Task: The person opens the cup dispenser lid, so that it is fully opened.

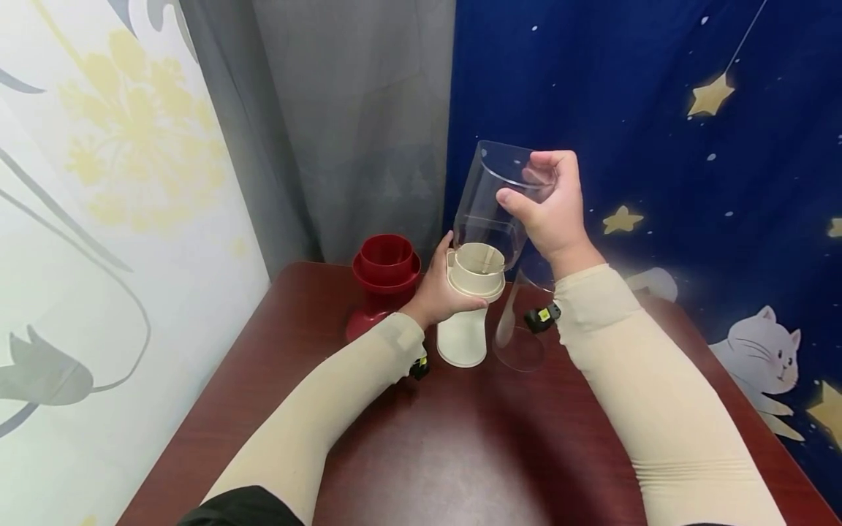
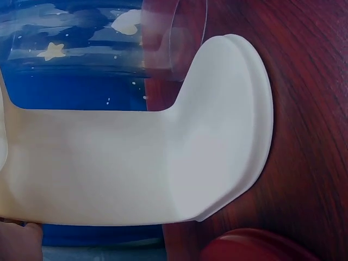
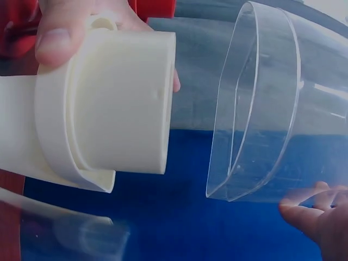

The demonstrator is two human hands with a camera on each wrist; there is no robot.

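left hand (image 1: 439, 291) wrapped around the upper collar of a cream plastic base (image 1: 465, 314), thumb over its stepped rim, fingers curled behind; the base stands upright on the dark red-brown wooden table (image 1: 460, 453) near the back edge. matte, smooth plastic; narrow waist flaring to a rounded foot, the foot flat on the wood grain in the left wrist view (image 2: 239, 125). top is a cylindrical neck with a ridged ring below it (image 3: 109, 103). right hand (image 1: 552, 208) pinches a clear plastic hopper (image 1: 490, 204) at its wide upper rim, thumb outside, fingers inside, holding it tilted just above the base's open neck; lower narrow mouth close over the neck, not seated — a gap shows in the right wrist view (image 3: 255, 109). hopper thin-walled, glossy, d-shaped in section. a second clear piece (image 1: 516, 329), trumpet-shaped, stands on the table just right of the base. a dark red plastic base (image 1: 384, 277) of like shape stands just left, behind the left hand. both forearms in beige sleeves.
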